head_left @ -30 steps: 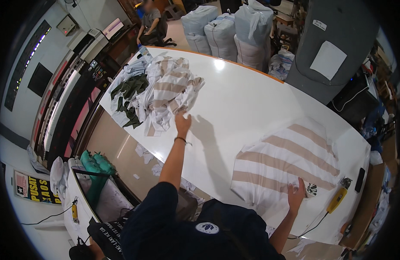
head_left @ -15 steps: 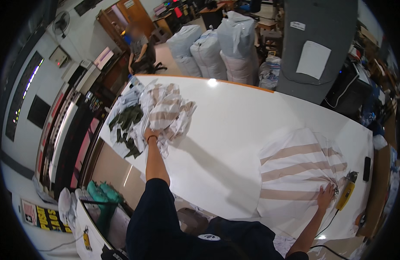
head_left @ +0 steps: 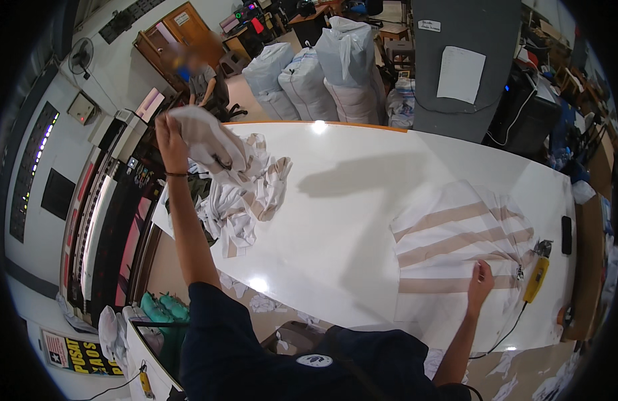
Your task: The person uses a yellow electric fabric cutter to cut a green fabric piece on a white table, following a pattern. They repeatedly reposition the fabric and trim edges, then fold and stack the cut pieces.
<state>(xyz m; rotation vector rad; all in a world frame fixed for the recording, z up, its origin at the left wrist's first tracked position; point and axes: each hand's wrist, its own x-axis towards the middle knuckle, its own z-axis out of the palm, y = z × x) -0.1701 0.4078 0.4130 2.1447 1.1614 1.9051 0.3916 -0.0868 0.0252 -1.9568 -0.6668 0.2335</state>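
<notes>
My left hand (head_left: 172,139) is raised over the table's far left, closed on a piece of white and tan striped fabric (head_left: 212,137). This fabric hangs above a crumpled pile of white and tan cloth (head_left: 239,210). Dark green cloth (head_left: 200,190) shows beneath the pile's edge. My right hand (head_left: 481,286) hovers over a spread striped fabric piece (head_left: 449,234) on the right, its fingers loosely bent and nothing visible in them. To the right of that piece lies a yellow corded power tool (head_left: 536,279) with a metal head.
The white table (head_left: 336,220) carries a small black object (head_left: 566,235) near its right edge. Beyond the far edge stand several stuffed white sacks (head_left: 349,63) and a grey pillar (head_left: 466,27). A person (head_left: 205,83) sits at the back left. Fabric scraps (head_left: 262,304) litter the floor.
My left hand has risen from the pile, lifting a striped fabric piece up and to the left. My right hand has come off the spread fabric and moved slightly left.
</notes>
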